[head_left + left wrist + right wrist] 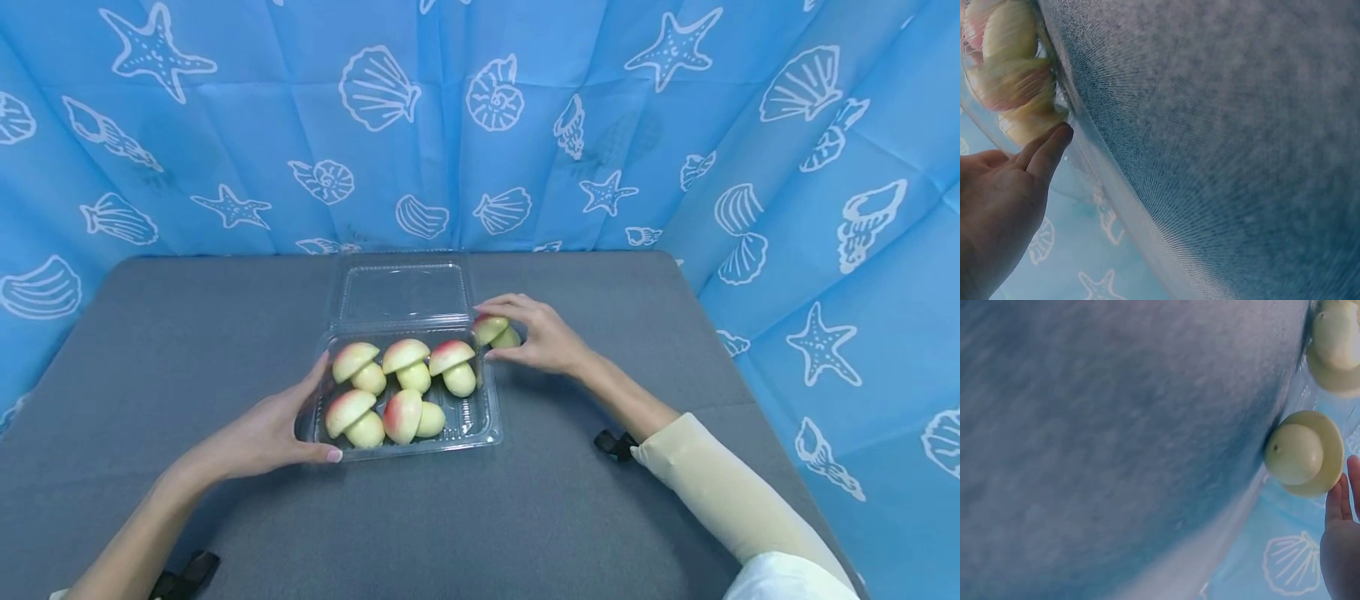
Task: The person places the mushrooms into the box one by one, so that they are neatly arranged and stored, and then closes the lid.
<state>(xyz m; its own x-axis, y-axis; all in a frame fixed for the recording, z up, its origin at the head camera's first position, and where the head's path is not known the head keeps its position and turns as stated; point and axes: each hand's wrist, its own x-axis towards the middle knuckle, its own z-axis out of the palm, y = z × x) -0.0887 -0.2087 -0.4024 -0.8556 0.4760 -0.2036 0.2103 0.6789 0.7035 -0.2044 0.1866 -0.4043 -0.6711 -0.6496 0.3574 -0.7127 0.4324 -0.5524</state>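
Observation:
A clear plastic clamshell box (474, 429) with its lid (405, 287) folded back holds several toy mushrooms (405, 414) with red-blushed yellow caps and round pale stems. My left hand (273, 429) grips the box's left side, its thumb at the front edge and its fingers toward the back corner. Just beyond the right rim, my right hand (543, 337) holds another toy mushroom (489, 329) between thumb and fingers. In the right wrist view, fingertips (1335, 500) meet that mushroom's cap, and its stem faces the camera.
A grey cloth covers the table (420, 533). Behind and to the right hangs a blue curtain (465, 167) with white shells and starfish. Black straps (615, 446) show by both wrists.

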